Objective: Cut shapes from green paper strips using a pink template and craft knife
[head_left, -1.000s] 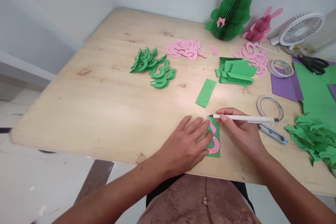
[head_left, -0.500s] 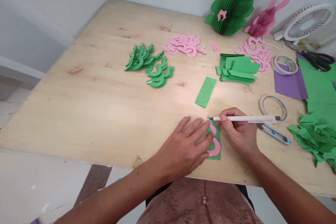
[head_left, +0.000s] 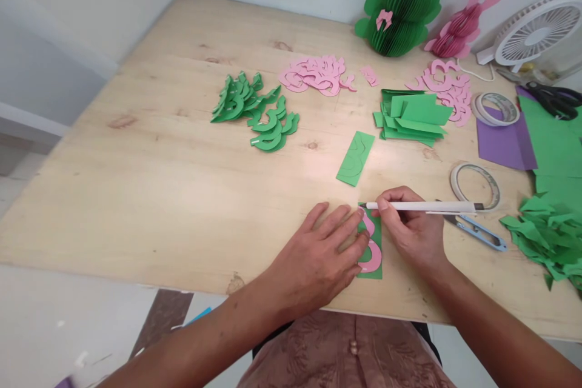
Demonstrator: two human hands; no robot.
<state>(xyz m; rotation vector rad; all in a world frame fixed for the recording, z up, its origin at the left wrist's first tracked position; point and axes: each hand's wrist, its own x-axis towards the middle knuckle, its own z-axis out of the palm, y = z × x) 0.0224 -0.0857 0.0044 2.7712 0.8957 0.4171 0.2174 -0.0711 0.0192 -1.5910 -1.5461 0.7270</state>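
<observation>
My left hand (head_left: pixel 325 251) lies flat with its fingers spread, pressing a curved pink paper cutout (head_left: pixel 373 256) onto a green paper strip (head_left: pixel 376 273). The fingers cover the left part of both. In my right hand (head_left: pixel 411 227) is a white pen (head_left: pixel 427 207), tilted low with its dark tip at the top end of the pink cutout. Further up the table lies another green strip (head_left: pixel 355 159) with a curved outline drawn on it.
Green cutouts (head_left: pixel 268 112), pink cutouts (head_left: pixel 316 74) and folded green strips (head_left: pixel 411 116) lie beyond my hands. To the right are tape rolls (head_left: pixel 475 187), blue thread snips (head_left: pixel 482 234), green scraps (head_left: pixel 545 236), black scissors (head_left: pixel 557 101) and a white fan (head_left: pixel 539 33).
The pen tip has shifted slightly left along the top of the pink cutout. My left hand stays in place, and the view has tilted a little.
</observation>
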